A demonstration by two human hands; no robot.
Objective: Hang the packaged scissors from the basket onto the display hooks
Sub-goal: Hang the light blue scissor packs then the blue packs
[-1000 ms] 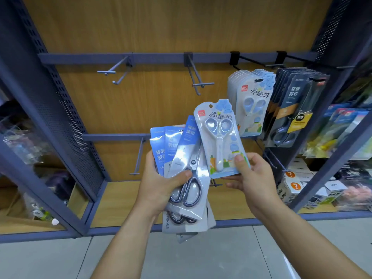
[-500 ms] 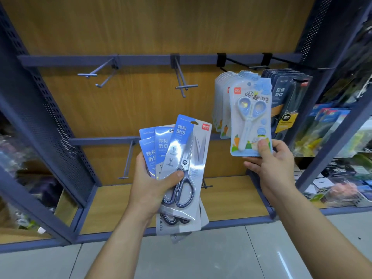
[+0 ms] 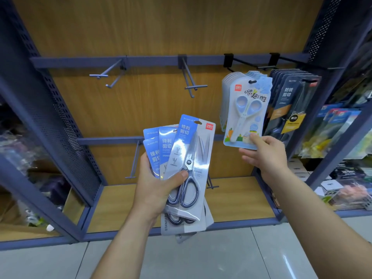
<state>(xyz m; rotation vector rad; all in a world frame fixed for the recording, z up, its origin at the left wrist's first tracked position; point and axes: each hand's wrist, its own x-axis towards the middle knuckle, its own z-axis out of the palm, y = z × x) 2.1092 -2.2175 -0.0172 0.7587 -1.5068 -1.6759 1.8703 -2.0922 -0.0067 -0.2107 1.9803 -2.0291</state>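
Although the children's scissors pack [image 3: 244, 113] stands upright directly above the right hand [image 3: 265, 156], pinched at its bottom edge between the thumb in front and the fingers behind, I cannot tell whether its hang hole is on the black hook [image 3: 243, 63] or only lined up with it. It lies flat against the front of a stack of matching packs [image 3: 226, 93] that hangs from that hook, just beyond the hand. I judge this one nearly hung but not released.

Down and to the left of that hand, the left hand [image 3: 155, 188] grips a fan of grey-handled scissors packs [image 3: 187, 168], with the thumb pressed across the front one and the fingers wrapped behind. Four blue header cards show above the hand, and more card edges stick out below the palm. None of these is on a hook, so most of the hanging looks to be ahead.

Up and to the left of the left hand is a grey upper-left hook [image 3: 108, 75], nearly straight above it a grey upper-middle hook [image 3: 191, 81], and just beside its knuckles a lower hook [image 3: 133, 158]. No pack hangs on any of them, so they are likely places for the fan. To the right of the right hand, dark-carded scissors packs [image 3: 291, 105] already hang in a row. The basket is not in view, so what remains in it cannot be told.
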